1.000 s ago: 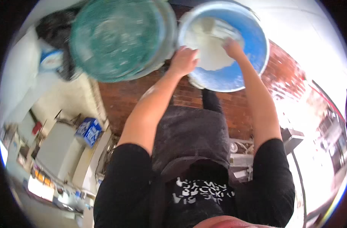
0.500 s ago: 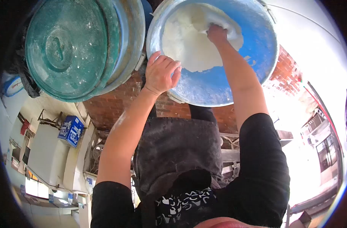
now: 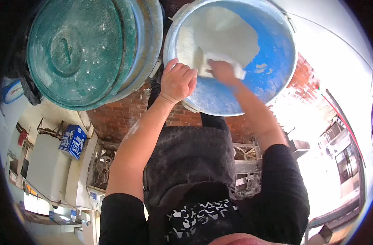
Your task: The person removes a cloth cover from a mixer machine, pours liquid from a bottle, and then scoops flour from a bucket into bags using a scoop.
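A blue tub holds white powder, which looks like flour. Inside it, my right hand is closed around a whitish scoop, partly smeared by motion and low in the tub near the wall closest to me. My left hand is curled over the tub's near left rim, with the fingertips partly hidden. White dust marks my left forearm.
A second tub with a green lid stands close on the left, dusted white. Brick floor shows below the tubs. A blue printed box sits at the left, near a pale cabinet.
My right hand has come from the far side of the powder toward the tub's near wall, bringing the scoop into clearer view. My left hand stays at the rim, its fingers more curled.
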Motion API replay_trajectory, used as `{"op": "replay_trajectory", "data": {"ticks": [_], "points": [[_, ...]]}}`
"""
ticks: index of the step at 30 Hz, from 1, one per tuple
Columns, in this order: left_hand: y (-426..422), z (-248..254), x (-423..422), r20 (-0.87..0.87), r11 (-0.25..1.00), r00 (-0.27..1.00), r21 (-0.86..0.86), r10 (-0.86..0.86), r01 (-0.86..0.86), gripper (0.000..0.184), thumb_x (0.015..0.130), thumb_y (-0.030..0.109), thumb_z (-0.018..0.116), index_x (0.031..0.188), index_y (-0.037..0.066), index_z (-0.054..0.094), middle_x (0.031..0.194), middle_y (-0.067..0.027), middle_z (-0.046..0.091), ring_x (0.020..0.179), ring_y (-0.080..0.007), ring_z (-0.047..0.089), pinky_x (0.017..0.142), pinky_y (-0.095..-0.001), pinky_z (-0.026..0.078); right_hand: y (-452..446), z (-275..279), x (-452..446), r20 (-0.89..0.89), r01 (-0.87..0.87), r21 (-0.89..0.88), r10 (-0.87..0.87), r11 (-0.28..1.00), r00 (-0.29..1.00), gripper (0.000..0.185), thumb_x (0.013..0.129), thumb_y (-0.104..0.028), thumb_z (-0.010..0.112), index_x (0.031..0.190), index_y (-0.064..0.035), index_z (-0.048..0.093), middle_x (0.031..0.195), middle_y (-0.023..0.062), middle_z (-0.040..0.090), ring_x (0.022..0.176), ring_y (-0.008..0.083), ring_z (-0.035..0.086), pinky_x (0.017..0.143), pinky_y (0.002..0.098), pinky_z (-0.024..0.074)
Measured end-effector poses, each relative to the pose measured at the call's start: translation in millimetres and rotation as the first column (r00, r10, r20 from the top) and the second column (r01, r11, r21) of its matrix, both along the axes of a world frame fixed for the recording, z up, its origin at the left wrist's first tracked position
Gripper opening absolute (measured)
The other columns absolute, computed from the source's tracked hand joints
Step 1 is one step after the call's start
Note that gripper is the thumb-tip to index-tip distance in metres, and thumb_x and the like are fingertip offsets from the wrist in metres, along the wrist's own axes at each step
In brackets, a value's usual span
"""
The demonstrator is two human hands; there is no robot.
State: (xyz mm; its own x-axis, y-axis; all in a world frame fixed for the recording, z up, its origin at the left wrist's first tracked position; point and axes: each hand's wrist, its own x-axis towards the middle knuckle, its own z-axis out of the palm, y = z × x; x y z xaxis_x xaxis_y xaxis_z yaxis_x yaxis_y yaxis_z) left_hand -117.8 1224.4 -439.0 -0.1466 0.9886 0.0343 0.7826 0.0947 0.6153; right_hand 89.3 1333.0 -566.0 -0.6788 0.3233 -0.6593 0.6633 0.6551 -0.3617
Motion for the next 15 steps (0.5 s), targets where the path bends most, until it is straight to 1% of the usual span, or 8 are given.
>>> {"op": "replay_trajectory", "data": {"ticks": [1, 2, 3, 5, 8, 11, 14, 15], "points": [[0, -1, 0, -0.011, 1.000, 1.000, -0.002, -0.001, 0.001, 0.011, 0.077, 0.013, 0.064, 0.087, 0.013, 0.067, 0.075, 0.0007, 0.063, 0.078, -0.0169, 0.061, 0.098, -0.0379, 0.037, -10, -7, -30, 0.009, 0.165, 0.003, -0.165, 0.986, 0.986, 0.033, 0.082, -0.037, 0.067, 0.105, -0.0133, 0.062, 0.085, 0.0165, 0.068, 0.085, 0.0348, 0.068, 0.072, 0.0478, 0.0529], [0, -1, 1, -0.002, 1.000, 1.000, 0.019, 0.009, -0.009, 0.011, 0.075, 0.012, 0.064, 0.086, 0.013, 0.067, 0.075, 0.0005, 0.063, 0.078, -0.0168, 0.061, 0.098, -0.0378, 0.037, -16, -14, -57, 0.019, 0.329, 0.007, -0.330, 0.944, 0.944, 0.033, 0.082, -0.037, 0.067, 0.102, -0.0114, 0.062, 0.085, 0.0184, 0.068, 0.086, 0.0356, 0.067, 0.072, 0.0486, 0.0524], [0, 0, 2, -0.007, 1.000, 1.000, 0.027, 0.015, -0.015, 0.012, 0.074, 0.011, 0.064, 0.086, 0.013, 0.067, 0.075, 0.0005, 0.063, 0.079, -0.0168, 0.061, 0.099, -0.0378, 0.037, -19, -27, -74, -0.009, 0.465, 0.039, -0.465, 0.884, 0.885, 0.035, 0.082, -0.038, 0.068, 0.103, -0.0105, 0.062, 0.086, 0.0194, 0.068, 0.086, 0.0364, 0.067, 0.073, 0.0487, 0.0522], [1, -2, 2, -0.027, 0.998, 0.999, 0.047, 0.034, -0.032, 0.013, 0.073, 0.011, 0.064, 0.086, 0.013, 0.066, 0.075, 0.0006, 0.063, 0.079, -0.0166, 0.061, 0.099, -0.0377, 0.036, -17, -63, -102, -0.087, 0.701, 0.082, -0.695, 0.709, 0.713, 0.039, 0.082, -0.040, 0.069, 0.104, -0.0085, 0.063, 0.088, 0.0215, 0.068, 0.088, 0.0378, 0.067, 0.075, 0.0488, 0.0517], [0, -3, 1, -0.017, 0.999, 1.000, 0.035, 0.020, -0.019, 0.015, 0.072, 0.011, 0.064, 0.087, 0.013, 0.067, 0.076, 0.0005, 0.063, 0.079, -0.0166, 0.061, 0.100, -0.0379, 0.036, -2, -87, -99, -0.354, 0.844, 0.044, -0.782, 0.534, 0.513, 0.043, 0.082, -0.040, 0.069, 0.106, -0.0049, 0.063, 0.092, 0.0253, 0.067, 0.090, 0.0418, 0.065, 0.078, 0.0488, 0.0508], [2, -2, 2, -0.008, 0.999, 1.000, 0.040, 0.020, -0.020, 0.016, 0.072, 0.011, 0.064, 0.087, 0.014, 0.067, 0.077, 0.0004, 0.063, 0.079, -0.0168, 0.061, 0.100, -0.0381, 0.036, 5, -72, -60, -0.326, 0.851, -0.045, -0.813, 0.523, 0.482, 0.043, 0.083, -0.038, 0.068, 0.107, -0.0035, 0.063, 0.094, 0.0269, 0.066, 0.091, 0.0451, 0.062, 0.079, 0.0481, 0.0502], [0, 0, 2, -0.022, 0.999, 1.000, 0.033, 0.016, -0.015, 0.017, 0.072, 0.011, 0.063, 0.088, 0.014, 0.067, 0.077, 0.0002, 0.063, 0.080, -0.0172, 0.061, 0.100, -0.0383, 0.036, 9, -13, -38, -0.268, 0.849, -0.091, -0.834, 0.521, 0.483, 0.039, 0.084, -0.034, 0.069, 0.106, -0.0023, 0.062, 0.094, 0.0264, 0.066, 0.091, 0.0465, 0.061, 0.078, 0.0478, 0.0497], [2, 1, 2, -0.033, 0.999, 0.999, 0.033, 0.014, -0.013, 0.017, 0.072, 0.011, 0.063, 0.088, 0.014, 0.067, 0.077, 0.0002, 0.063, 0.080, -0.0173, 0.061, 0.100, -0.0383, 0.036, 7, 3, -27, -0.290, 0.838, -0.108, -0.823, 0.535, 0.488, 0.037, 0.084, -0.031, 0.070, 0.105, -0.0023, 0.062, 0.095, 0.0262, 0.065, 0.091, 0.0467, 0.061, 0.078, 0.0476, 0.0497]]}}
